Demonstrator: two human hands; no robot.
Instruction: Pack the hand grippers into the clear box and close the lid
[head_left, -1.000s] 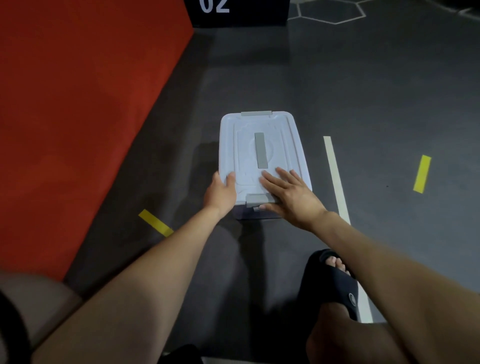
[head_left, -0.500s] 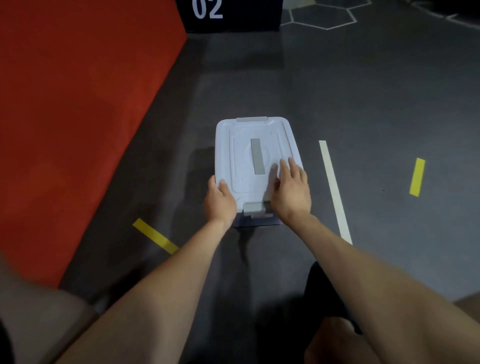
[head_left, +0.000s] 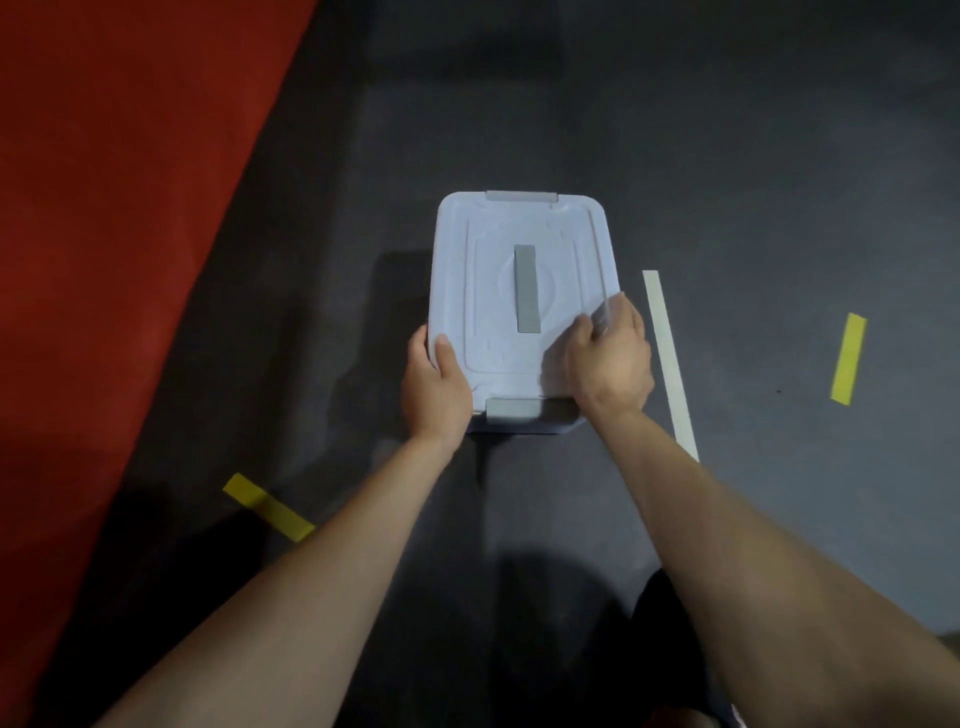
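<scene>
Underfoot, the dark grey floor carries everything, with a broad red mat covering its left side; near the middle of the floor sits the clear rectangular plastic box, its pale lid lying flat on top, so the contents are hidden and I cannot tell whether the hand grippers are inside; a grey strip handle runs down the lid's centre, with grey latches at the far edge and the near edge; the left hand is clamped on the lid's near left corner, thumb on top and fingers under the rim; the right hand is curled over the near right edge, gripping it; a white tape line lies just right of the box; a yellow tape strip lies farther right, another near the mat's edge.
</scene>
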